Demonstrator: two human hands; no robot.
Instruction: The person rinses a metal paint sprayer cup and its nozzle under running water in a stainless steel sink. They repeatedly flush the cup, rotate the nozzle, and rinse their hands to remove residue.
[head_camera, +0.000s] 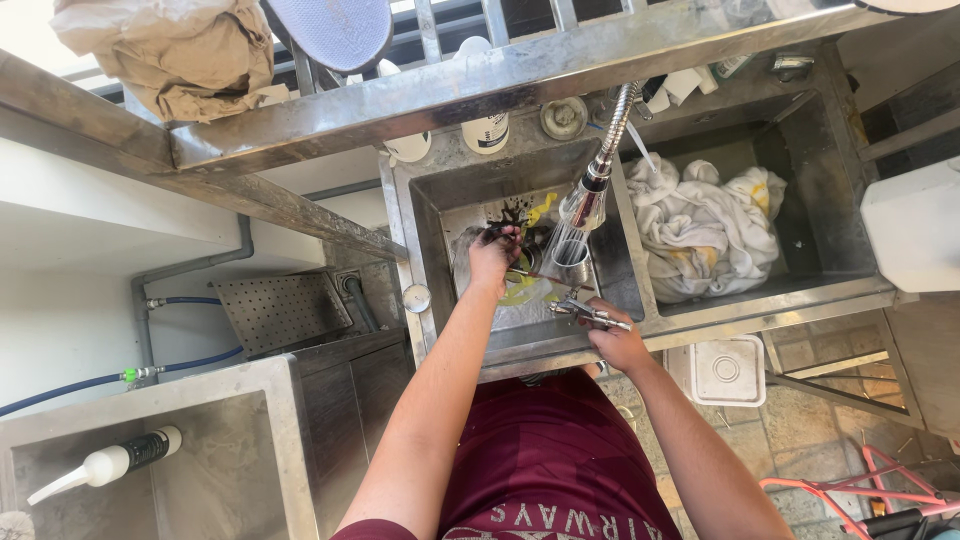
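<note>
My left hand (492, 258) reaches into the steel sink basin (430, 215) and is closed on a small dark item near the back wall. My right hand (617, 343) rests at the basin's front rim, gripping a metal tong-like tool (590, 313). A pull-down spray faucet (586, 200) hangs between my hands and runs water onto a small metal cup (572, 262). Yellow residue (522, 288) lies on the basin floor.
The right basin holds crumpled white cloths (700, 232). White bottles (487, 131) stand behind the sink under a steel shelf bar (500, 82). A square white tub (727, 371) sits on the floor, a sealant tube (110, 462) lower left, a white bin (915, 225) right.
</note>
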